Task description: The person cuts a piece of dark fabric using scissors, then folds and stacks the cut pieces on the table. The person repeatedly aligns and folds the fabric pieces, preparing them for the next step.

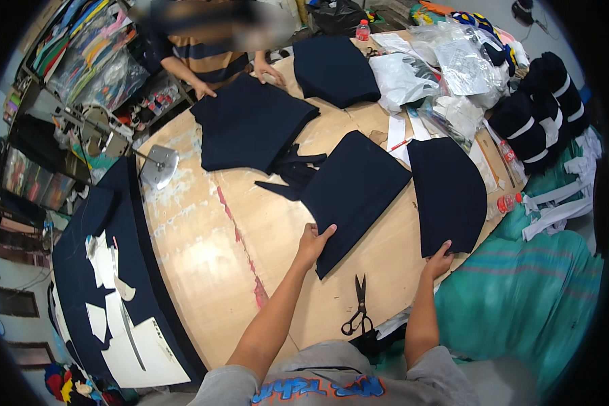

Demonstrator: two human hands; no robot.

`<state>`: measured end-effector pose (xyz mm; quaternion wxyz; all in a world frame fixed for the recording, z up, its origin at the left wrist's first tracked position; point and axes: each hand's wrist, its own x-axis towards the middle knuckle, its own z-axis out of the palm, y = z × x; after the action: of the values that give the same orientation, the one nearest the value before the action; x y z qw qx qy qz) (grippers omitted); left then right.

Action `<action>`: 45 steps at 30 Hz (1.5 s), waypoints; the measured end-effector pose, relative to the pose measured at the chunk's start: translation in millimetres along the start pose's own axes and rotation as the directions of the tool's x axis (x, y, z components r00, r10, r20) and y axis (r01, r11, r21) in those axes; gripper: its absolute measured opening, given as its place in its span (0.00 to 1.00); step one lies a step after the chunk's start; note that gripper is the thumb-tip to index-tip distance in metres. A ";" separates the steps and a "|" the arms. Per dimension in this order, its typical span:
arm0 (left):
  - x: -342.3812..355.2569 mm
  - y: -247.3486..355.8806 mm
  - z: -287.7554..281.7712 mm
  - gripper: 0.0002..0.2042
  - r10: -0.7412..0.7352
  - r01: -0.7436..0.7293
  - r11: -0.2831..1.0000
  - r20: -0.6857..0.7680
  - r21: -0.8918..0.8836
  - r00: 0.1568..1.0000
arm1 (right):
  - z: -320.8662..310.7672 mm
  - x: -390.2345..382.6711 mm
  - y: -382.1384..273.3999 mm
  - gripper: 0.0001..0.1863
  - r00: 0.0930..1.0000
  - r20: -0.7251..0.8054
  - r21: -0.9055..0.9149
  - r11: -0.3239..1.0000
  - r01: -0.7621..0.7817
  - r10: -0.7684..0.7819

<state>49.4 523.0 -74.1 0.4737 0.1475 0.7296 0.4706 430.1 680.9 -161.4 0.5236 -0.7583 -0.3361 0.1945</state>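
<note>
My left hand point(316, 240) is closed on the lower-left edge of a dark navy fabric panel point(355, 196), which lies at an angle on the pale wooden table point(216, 284). My right hand point(438, 256) grips the lower edge of a second dark panel point(446, 189), with a curved side, at the right. Black scissors point(358, 308) lie between my forearms, nearer me. Dark fabric offcuts point(291, 183) sit left of the first panel.
Across the table, a co-worker's hands point(203, 88) are at another dark stack point(250, 128), near further panels point(331, 71). A cutting machine point(157, 164) and paper patterns point(142, 352) are left. Plastic bags point(460, 68), red-capped bottles point(507, 203), dark rolls point(534, 122) and green bundles point(514, 291) are right.
</note>
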 end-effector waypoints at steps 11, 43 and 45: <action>-85.6 -41.1 -110.5 0.44 0.010 -0.011 1.000 0.013 0.027 1.000 | -8.7 12.4 -2.3 0.41 0.986 0.121 -0.086 0.991 -0.105 0.115; -227.4 -113.1 -171.1 0.17 0.569 -0.235 0.727 -0.374 0.645 0.732 | 81.9 -392.4 -118.1 0.45 -0.026 0.920 0.223 0.466 0.856 -0.392; -222.0 -120.6 -177.1 0.19 0.579 -0.202 0.679 -0.346 0.706 0.738 | 84.8 -402.5 -98.1 0.31 -0.157 0.882 0.355 0.405 0.843 -0.445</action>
<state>42.9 217.4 -32.0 0.0510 0.3157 0.8933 0.3158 64.1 472.1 -125.6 0.1044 -0.2844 -0.9283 0.2155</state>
